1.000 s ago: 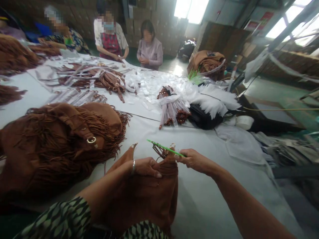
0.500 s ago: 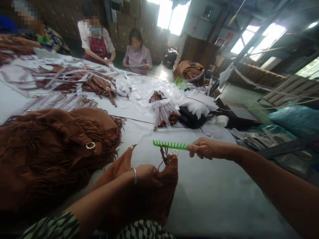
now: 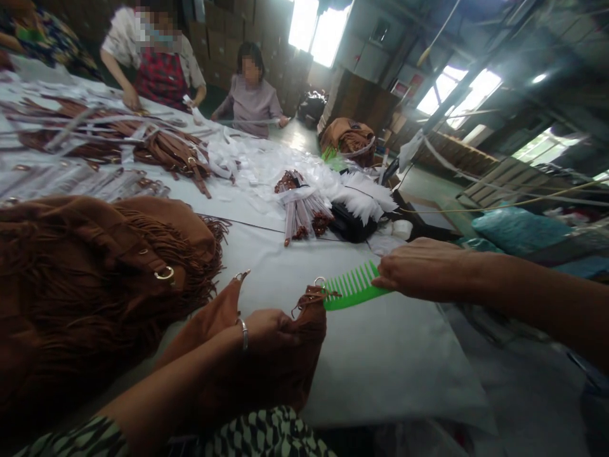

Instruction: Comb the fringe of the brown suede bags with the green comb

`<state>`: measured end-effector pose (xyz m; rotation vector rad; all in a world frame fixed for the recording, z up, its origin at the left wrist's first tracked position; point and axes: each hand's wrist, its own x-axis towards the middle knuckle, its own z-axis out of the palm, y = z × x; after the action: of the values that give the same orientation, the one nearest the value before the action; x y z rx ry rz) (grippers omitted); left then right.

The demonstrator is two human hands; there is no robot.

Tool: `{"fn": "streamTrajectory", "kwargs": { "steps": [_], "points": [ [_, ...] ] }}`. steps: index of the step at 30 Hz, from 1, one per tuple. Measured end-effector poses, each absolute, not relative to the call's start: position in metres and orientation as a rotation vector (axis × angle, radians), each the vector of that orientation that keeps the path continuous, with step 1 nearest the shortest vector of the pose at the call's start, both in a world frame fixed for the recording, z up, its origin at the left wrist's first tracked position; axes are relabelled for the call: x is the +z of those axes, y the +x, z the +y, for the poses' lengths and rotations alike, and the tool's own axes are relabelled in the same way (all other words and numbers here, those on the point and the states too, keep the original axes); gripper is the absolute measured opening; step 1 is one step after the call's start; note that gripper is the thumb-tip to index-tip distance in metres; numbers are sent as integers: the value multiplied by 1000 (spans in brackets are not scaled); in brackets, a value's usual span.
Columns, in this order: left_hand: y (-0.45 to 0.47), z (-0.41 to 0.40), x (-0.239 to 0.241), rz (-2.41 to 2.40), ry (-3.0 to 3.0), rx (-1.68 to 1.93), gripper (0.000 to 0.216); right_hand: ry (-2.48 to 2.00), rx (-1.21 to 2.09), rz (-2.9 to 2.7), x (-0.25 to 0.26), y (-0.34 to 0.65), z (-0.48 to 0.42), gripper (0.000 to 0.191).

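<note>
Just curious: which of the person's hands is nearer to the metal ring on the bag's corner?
Left. The left hand grips the brown bag just below the metal ring; the right hand holds the green comb farther right.

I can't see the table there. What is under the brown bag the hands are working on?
Under the brown bag only the white table cover shows around its edges. The left hand presses on top; the right hand holds a green comb. Directly beneath is hidden.
</note>
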<state>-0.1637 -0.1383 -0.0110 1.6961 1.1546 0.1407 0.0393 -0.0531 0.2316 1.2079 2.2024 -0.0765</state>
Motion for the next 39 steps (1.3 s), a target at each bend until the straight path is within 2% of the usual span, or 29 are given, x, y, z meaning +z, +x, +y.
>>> {"fn": "streamTrajectory", "kwargs": {
  "steps": [6, 9, 12, 16, 19, 22, 29, 34, 39],
  "points": [
    [-160, -139, -42, 1111, 1517, 197, 37, 1109, -1596, 1480, 212, 41, -103, 54],
    [-161, -137, -52, 1079, 1418, 217, 40, 1349, -2004, 1493, 171, 55, -109, 50],
    [-171, -132, -61, 1030, 1191, 308, 52, 1997, -2227, 1624, 122, 78, -106, 45],
    [-191, -121, -69, 1114, 1066, 426, 61, 2420, -2372, 1474, 60, 108, -121, 35],
    [-197, -110, -75, 1216, 1075, 403, 53, 2480, -2299, 1268, 22, 118, -144, 35],
    [-194, -100, -80, 1293, 1132, 322, 46, 2408, -2198, 1289, -1, 119, -161, 39],
    [-196, -97, -77, 1166, 1188, 171, 53, 2340, -2038, 1573, -17, 143, -170, 48],
    [-195, -92, -46, 943, 1127, 231, 48, 2366, -2010, 1575, -25, 151, -161, 52],
    [-191, -89, -12, 892, 1165, 232, 46, 2661, -2091, 1677, -4, 130, -126, 49]
  ]
}}
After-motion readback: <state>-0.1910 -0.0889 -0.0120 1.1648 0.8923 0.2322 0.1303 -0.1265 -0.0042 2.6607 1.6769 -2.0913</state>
